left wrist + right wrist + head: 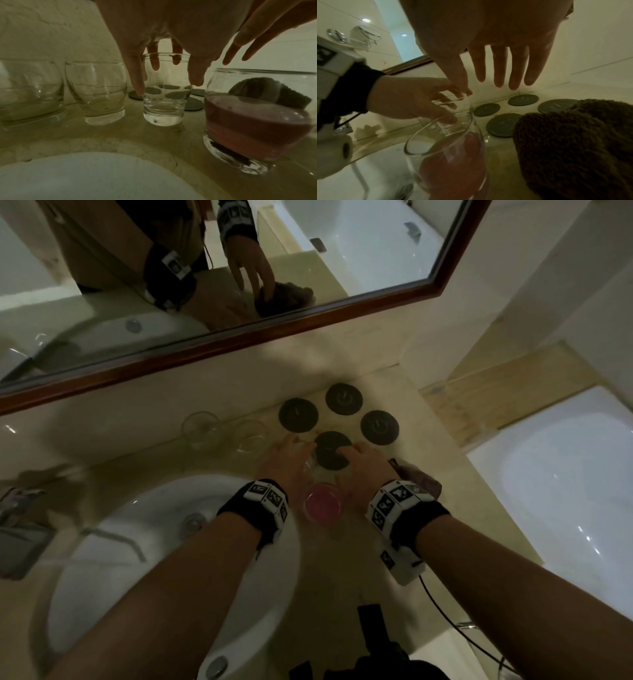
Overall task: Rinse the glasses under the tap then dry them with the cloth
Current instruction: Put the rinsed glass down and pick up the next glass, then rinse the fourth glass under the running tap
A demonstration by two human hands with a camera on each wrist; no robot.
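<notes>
Four glasses (164,90), four dark coasters (298,415), one brown cloth (576,146), two hands (289,460)

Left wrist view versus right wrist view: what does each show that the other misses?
Only the left wrist view shows two empty glasses standing left of the small glass.

Only the right wrist view shows the brown cloth.

Both show the left hand around the small clear glass, the glass of pink liquid, and dark coasters.

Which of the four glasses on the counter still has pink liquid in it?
The glass nearest the person, at the counter's front between both wrists. The other three hold nothing pink.
</notes>
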